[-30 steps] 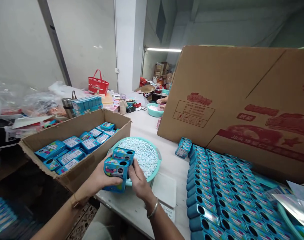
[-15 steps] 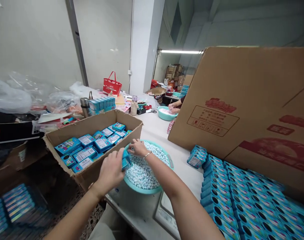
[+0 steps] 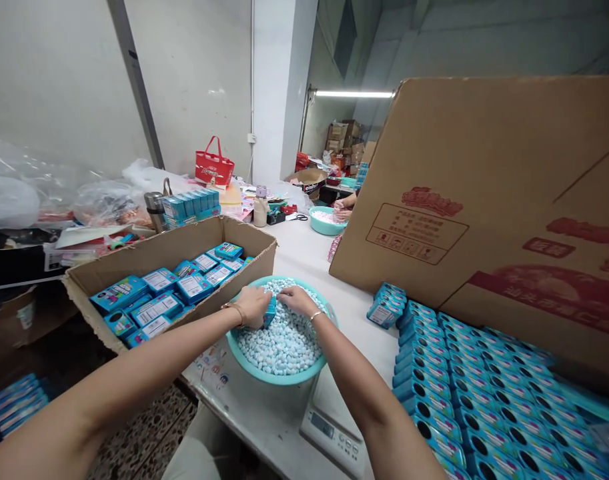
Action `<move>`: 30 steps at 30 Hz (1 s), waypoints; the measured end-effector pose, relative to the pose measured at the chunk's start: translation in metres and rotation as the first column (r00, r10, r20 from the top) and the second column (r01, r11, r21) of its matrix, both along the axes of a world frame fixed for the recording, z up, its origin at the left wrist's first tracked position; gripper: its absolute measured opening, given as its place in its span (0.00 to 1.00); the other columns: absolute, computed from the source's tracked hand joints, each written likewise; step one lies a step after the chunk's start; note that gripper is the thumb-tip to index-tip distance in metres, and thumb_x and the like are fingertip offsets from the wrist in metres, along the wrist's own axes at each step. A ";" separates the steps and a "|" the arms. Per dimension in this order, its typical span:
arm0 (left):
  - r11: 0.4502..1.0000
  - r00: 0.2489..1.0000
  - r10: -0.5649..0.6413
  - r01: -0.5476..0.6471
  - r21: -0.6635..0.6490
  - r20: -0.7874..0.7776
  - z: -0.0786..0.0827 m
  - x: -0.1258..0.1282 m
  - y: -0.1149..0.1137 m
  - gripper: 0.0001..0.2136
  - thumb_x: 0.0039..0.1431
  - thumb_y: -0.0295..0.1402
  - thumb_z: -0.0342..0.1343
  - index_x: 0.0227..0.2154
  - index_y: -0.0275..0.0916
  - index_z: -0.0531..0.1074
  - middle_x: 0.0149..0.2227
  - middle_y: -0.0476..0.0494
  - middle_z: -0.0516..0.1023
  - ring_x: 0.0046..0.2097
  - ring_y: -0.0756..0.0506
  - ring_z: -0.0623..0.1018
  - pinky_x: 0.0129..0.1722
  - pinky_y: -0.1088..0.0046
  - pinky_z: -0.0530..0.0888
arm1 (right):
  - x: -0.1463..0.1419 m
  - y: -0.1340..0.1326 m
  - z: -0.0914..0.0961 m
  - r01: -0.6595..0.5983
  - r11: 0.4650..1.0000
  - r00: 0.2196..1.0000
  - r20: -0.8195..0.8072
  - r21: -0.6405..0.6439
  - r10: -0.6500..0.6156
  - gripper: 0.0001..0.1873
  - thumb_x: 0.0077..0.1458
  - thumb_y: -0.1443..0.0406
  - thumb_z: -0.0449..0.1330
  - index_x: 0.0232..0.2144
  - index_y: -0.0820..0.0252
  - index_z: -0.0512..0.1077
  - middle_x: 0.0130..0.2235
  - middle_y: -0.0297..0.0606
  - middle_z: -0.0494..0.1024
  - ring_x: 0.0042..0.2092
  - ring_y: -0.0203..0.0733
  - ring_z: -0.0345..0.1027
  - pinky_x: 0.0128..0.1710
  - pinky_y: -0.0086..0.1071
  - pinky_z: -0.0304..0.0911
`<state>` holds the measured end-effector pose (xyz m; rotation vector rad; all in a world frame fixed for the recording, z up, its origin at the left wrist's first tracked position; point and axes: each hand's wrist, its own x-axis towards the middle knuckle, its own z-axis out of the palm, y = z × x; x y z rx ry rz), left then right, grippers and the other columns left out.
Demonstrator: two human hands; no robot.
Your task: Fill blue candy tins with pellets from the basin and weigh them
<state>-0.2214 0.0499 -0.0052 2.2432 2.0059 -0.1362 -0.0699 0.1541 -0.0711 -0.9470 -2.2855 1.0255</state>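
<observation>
Across the pale counter [image 3: 359, 337], the head view shows a turquoise basin [image 3: 277, 380] of light-blue pieces [image 3: 279, 345] beside an open carton [image 3: 204, 238]. Over the basin, the left hand [image 3: 253, 307] curls around a blue box [image 3: 270, 312]; the right hand [image 3: 297, 301], fingers half bent, is just beside it, its hold impossible to tell.

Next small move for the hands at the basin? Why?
Probably scoop some pale pieces toward the blue box with the right hand: the left hand holds that box low in the basin, and the right fingers are at the pieces close by. Whether they already grip any is unclear.
</observation>
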 end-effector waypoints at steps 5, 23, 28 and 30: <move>1.000 1.000 0.009 -0.010 0.003 0.020 -0.002 0.007 0.002 0.33 0.27 0.28 0.68 0.44 0.38 0.68 0.45 0.33 0.75 0.46 0.31 0.75 0.43 0.58 0.71 | 0.016 -0.007 -0.009 0.140 0.962 0.947 -0.252 -0.234 -0.199 0.18 0.50 0.53 0.56 0.26 0.60 0.78 0.26 0.31 0.76 0.32 0.39 0.68 0.38 0.31 0.62; 0.904 0.872 0.098 -0.280 0.323 0.480 -0.036 0.012 -0.021 0.36 0.45 0.37 0.61 0.56 0.35 0.53 0.55 0.33 0.66 0.57 0.37 0.68 0.54 0.64 0.66 | -0.027 -0.019 0.011 0.171 0.691 0.496 -0.544 -0.702 -0.676 0.12 0.37 0.58 0.65 0.25 0.59 0.73 0.29 0.36 0.79 0.36 0.44 0.73 0.39 0.34 0.67; 0.826 0.736 -0.014 -0.373 0.423 0.677 -0.039 0.015 -0.023 0.38 0.44 0.34 0.63 0.58 0.40 0.52 0.56 0.36 0.64 0.59 0.37 0.66 0.57 0.60 0.63 | -0.036 -0.014 0.037 0.145 0.697 0.491 -0.561 -0.702 -0.667 0.11 0.35 0.61 0.65 0.23 0.61 0.72 0.23 0.34 0.76 0.29 0.40 0.71 0.33 0.33 0.66; 0.841 0.749 -0.008 -0.353 0.411 0.662 -0.034 0.014 -0.022 0.37 0.43 0.33 0.63 0.57 0.40 0.54 0.55 0.37 0.65 0.58 0.36 0.67 0.56 0.61 0.63 | -0.036 -0.015 0.043 0.145 0.705 0.496 -0.565 -0.694 -0.659 0.10 0.35 0.61 0.65 0.22 0.61 0.72 0.23 0.34 0.75 0.28 0.39 0.70 0.33 0.32 0.65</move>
